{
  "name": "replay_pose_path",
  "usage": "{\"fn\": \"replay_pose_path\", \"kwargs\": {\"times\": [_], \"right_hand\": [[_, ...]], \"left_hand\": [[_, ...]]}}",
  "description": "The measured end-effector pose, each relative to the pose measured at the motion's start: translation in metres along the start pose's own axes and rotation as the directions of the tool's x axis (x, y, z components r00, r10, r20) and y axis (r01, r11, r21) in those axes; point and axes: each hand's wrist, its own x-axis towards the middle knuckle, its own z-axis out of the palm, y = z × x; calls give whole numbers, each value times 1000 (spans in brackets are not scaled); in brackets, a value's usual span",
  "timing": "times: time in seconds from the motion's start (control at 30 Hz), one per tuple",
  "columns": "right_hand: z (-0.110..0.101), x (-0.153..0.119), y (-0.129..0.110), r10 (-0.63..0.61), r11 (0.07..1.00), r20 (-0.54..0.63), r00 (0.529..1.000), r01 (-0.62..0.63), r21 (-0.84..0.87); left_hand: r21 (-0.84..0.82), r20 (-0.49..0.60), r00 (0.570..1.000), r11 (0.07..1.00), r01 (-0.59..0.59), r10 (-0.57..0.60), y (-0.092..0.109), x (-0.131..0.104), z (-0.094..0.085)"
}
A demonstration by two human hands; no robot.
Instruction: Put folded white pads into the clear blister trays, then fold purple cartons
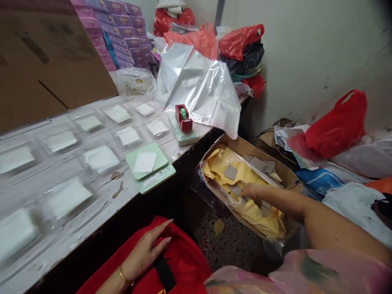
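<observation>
My left hand [150, 249] lies on red cloth [186, 249] over my lap, fingers spread and nothing held. My right hand [251, 192] reaches into an open cardboard box [220, 196], its fingertips at a grey square piece [235, 189] on yellow padding [245, 171]. Another grey square [230, 172] lies beside it. On the table, a light green scale [157, 177] carries a white square stack [145, 162]. Several clear trays with white squares, such as this one [101, 159], stand in rows to the left.
A red tape dispenser [183, 118] stands on a green-white block [185, 136] near the table edge. Clear plastic sheets [199, 85], stacked purple boxes [131, 36] and a large cardboard sheet [45, 65] are behind. A red bag [339, 122] lies at right.
</observation>
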Motion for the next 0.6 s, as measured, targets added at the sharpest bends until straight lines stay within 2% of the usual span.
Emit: {"fn": "replay_pose_path", "kwargs": {"times": [0.07, 0.13, 0.2, 0.23, 0.3, 0.33, 0.4, 0.43, 0.47, 0.5, 0.53, 0.6], "right_hand": [[-19, -11, 8, 16, 998, -44, 999, -13, 69], [-42, -26, 12, 46, 990, -137, 989, -27, 135], [-60, -43, 2, 73, 985, -244, 967, -31, 170], [-64, -52, -12, 83, 975, -301, 950, -15, 221], [-60, -67, -59, 108, 882, -379, 919, 87, 462], [-52, -74, -91, 119, 756, -391, 913, 172, 632], [-28, -89, -167, 71, 369, -323, 944, 277, 887], [-15, -97, -206, 13, 217, -297, 955, 287, 933], [-3, -105, -244, -51, 117, -272, 961, 276, 954], [8, -114, -279, -102, 69, -262, 960, 269, 961], [16, -122, -309, -147, 62, -265, 953, 276, 959], [25, -135, -353, -254, 108, -286, 924, 321, 941]], "left_hand": [[-65, -18, 1000, 998, -10, 9, 2, -9, -2], [-136, -41, 999, 991, -17, 11, 6, -17, -6], [-222, -66, 998, 975, -27, 13, 14, -26, -9], [-279, -79, 997, 960, -36, 15, 19, -31, -11], [-433, -113, 993, 899, -63, 15, 30, -40, -11], [-528, -129, 992, 846, -77, 10, 36, -45, -10], [-702, -163, 987, 705, -106, -14, 46, -56, -7], [-767, -186, 982, 631, -121, -37, 50, -61, -6], [-813, -221, 974, 562, -152, -57, 52, -68, -5], [-843, -266, 961, 499, -198, -68, 54, -75, -5], [-857, -336, 937, 442, -265, -92, 54, -83, -5], [-851, -470, 868, 345, -397, -161, 50, -102, -8]]}}
